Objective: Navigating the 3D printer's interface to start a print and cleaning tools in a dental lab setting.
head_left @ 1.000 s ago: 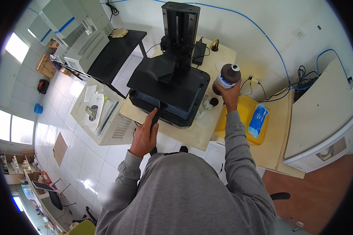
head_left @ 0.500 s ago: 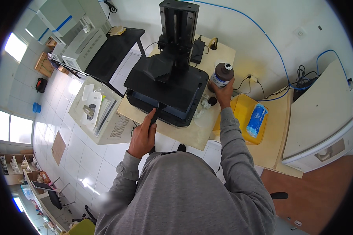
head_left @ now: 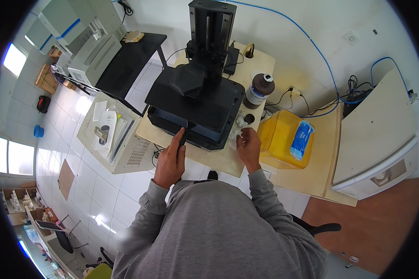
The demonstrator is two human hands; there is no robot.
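My left hand (head_left: pixel 170 160) is closed around a black-handled scraper (head_left: pixel 185 136), index finger stretched along it. The scraper's far end reaches the front edge of a black resin 3D printer (head_left: pixel 200 144), beneath its raised black plate (head_left: pixel 177 100); its tip is hidden. To the printer's right, my right hand (head_left: pixel 249 146) has its fingers bent in a pinch beside crumpled white tissue (head_left: pixel 241 122); whatever lies between the fingertips is unclear. Just beyond that hand sits a small black cap (head_left: pixel 249 118). A brown bottle (head_left: pixel 259 90) with a white label stands uncapped behind it, touched by neither hand.
A yellow bin (head_left: pixel 277 139) holding a blue-and-white packet (head_left: pixel 302 141) stands right of the wooden table (head_left: pixel 214 160). On the left, a white cabinet (head_left: pixel 125 149) bears papers. Cables run along the wall, and a black chair armrest (head_left: pixel 323 228) is at my lower right.
My right hand has let go of the brown bottle, now standing on the table, and drawn back toward me beside the tissue. My left hand keeps its hold on the scraper.
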